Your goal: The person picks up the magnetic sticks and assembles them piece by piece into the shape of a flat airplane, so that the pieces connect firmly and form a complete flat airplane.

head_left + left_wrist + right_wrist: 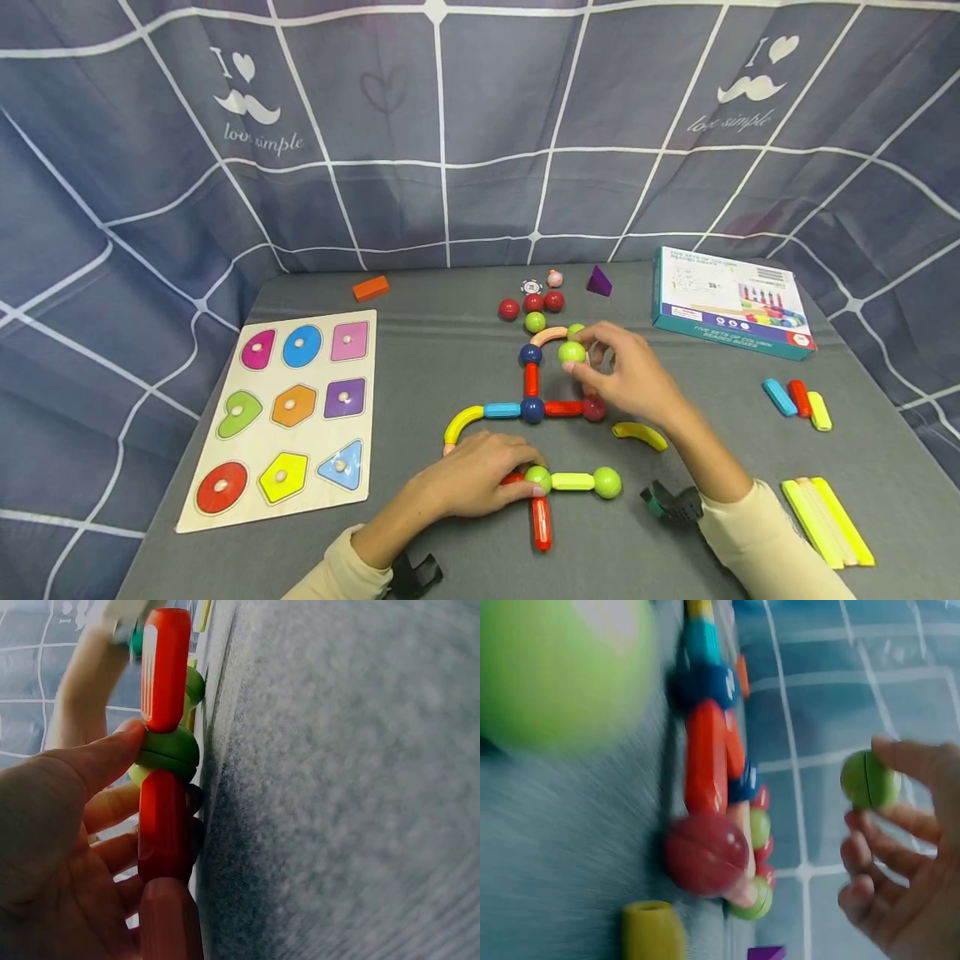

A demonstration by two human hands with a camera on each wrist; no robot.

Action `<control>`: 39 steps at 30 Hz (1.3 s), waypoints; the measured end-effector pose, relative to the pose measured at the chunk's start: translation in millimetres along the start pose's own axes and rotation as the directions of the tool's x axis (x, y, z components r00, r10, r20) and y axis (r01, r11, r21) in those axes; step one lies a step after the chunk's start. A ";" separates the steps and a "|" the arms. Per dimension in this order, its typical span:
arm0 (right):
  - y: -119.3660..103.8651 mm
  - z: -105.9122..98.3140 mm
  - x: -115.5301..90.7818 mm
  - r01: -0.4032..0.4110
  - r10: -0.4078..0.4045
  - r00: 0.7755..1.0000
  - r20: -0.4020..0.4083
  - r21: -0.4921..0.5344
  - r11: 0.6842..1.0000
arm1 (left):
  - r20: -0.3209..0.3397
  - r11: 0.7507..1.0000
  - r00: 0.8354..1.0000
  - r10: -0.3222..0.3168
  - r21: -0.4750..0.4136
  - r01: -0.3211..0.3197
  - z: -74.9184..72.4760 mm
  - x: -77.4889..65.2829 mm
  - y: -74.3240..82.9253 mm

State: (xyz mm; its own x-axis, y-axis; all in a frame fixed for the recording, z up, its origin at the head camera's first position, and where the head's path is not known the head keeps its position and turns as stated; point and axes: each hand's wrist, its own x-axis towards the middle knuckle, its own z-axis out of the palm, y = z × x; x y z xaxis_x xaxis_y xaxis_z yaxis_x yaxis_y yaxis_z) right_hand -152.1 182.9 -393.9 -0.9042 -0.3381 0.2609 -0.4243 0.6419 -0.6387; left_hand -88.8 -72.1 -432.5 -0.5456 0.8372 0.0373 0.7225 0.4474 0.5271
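Right grip [626, 375]: pinching lifted green ball [572, 353] | just nearside: red ball [594, 408], red stick [562, 408] extending leftward | left grip [480, 473], farther: pinching second green ball [538, 477]

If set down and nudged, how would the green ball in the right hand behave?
The green ball would probably roll, being round. Its smooth, seamed surface suggests it's stiff. It's likely light, since the right hand merely pinches it.

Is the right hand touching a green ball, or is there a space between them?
Touching. The right wrist view shows the right hand pinching the green ball, one digit pressed against its upper edge.
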 end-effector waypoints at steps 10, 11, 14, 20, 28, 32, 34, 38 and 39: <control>-39.2 26.1 -81.3 0.300 -0.464 0.850 0.248 0.497 0.814 | 0.017 0.999 1.000 -0.014 -0.050 0.015 0.4 -2.0 -5.3; -41.5 29.7 -85.3 0.305 -0.493 0.827 0.269 0.522 0.796 | 0.020 0.998 1.000 -0.019 -0.054 0.020 0.5 -2.0 -5.7; -47.3 38.9 -94.4 0.358 -0.552 0.776 0.306 0.508 0.784 | 0.026 0.998 0.999 -0.027 -0.055 0.029 1.5 -1.5 -6.3; -53.8 48.1 -104.2 0.435 -0.566 0.750 0.341 0.390 0.812 | 0.034 0.998 0.999 -0.035 -0.059 0.037 2.5 -0.3 -6.2; -54.4 53.9 -108.3 0.447 -0.559 0.765 0.320 0.360 0.819 | 0.025 0.998 0.999 -0.031 -0.047 0.032 2.4 -0.7 -4.6; -49.4 53.8 -108.8 0.423 -0.535 0.789 0.301 0.365 0.830 | 0.031 0.998 0.999 -0.036 -0.055 0.037 2.8 -0.8 -4.2; -44.7 50.7 -107.5 0.402 -0.517 0.813 0.267 0.384 0.831 | 0.030 0.998 0.999 -0.035 -0.055 0.036 3.0 -0.7 -3.8; -25.9 32.4 -100.2 0.327 -0.398 0.907 0.140 0.360 0.873 | 0.026 0.998 0.999 -0.034 -0.044 0.035 3.2 0.0 -2.7; -18.9 25.8 -97.9 0.304 -0.352 0.931 0.100 0.326 0.895 | 0.026 0.999 0.999 -0.036 -0.039 0.037 3.2 0.1 -2.5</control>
State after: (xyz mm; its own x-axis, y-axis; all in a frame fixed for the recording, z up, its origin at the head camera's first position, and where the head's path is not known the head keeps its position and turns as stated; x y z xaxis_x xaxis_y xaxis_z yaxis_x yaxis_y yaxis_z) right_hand -54.3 186.1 -426.0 -0.6871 -0.6098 0.3950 -0.6385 0.2473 -0.7288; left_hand -89.2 -72.0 -436.5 -0.5601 0.8284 -0.0033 0.6848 0.4652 0.5609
